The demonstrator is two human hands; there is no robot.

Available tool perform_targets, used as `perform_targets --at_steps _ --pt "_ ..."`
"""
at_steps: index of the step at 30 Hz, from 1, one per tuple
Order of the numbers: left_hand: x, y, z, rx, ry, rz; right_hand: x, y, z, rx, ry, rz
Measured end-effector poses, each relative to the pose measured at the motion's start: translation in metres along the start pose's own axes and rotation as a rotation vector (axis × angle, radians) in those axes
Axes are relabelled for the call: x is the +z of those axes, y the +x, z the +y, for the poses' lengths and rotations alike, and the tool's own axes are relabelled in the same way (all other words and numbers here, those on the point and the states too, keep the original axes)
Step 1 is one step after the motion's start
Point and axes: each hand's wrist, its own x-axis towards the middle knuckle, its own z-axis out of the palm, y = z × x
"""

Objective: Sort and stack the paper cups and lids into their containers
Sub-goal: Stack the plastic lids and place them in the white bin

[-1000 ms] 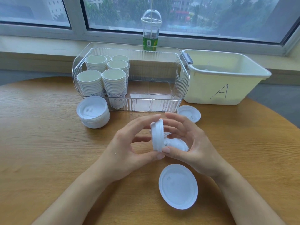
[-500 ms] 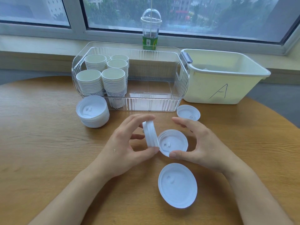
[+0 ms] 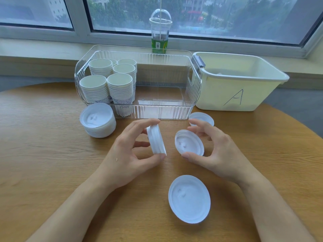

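My left hand [image 3: 129, 154] grips a small stack of white lids [image 3: 156, 141] on edge between thumb and fingers. My right hand [image 3: 215, 152] pinches a single white lid [image 3: 189, 143] by its rim, a short gap to the right of that stack. One loose lid [image 3: 189, 199] lies flat on the table below my hands. Another loose lid [image 3: 203, 117] lies behind my right fingers. A taller pile of lids [image 3: 97, 119] stands left of the clear bin [image 3: 157, 112]. Several stacks of paper cups [image 3: 108, 82] fill the bin's left end.
A cream tub marked "A" [image 3: 236, 96] stands right of the clear bin. A clear domed drink cup [image 3: 160, 32] stands on the window sill behind. The round wooden table [image 3: 43, 154] curves away at right, with floor beyond.
My hands have drawn apart. The single lid, pressed against the left-hand stack a second ago, is now held separately in my right hand.
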Motion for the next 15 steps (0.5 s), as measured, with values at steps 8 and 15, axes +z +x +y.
perform_targets --at_steps 8,15 --pt "0.008 -0.002 0.006 0.041 -0.03 -0.044 0.018 0.002 -0.019 0.061 0.552 0.011" --pt "0.007 -0.002 0.006 0.061 -0.049 -0.036 0.031 0.001 -0.023 0.03 0.563 -0.099"
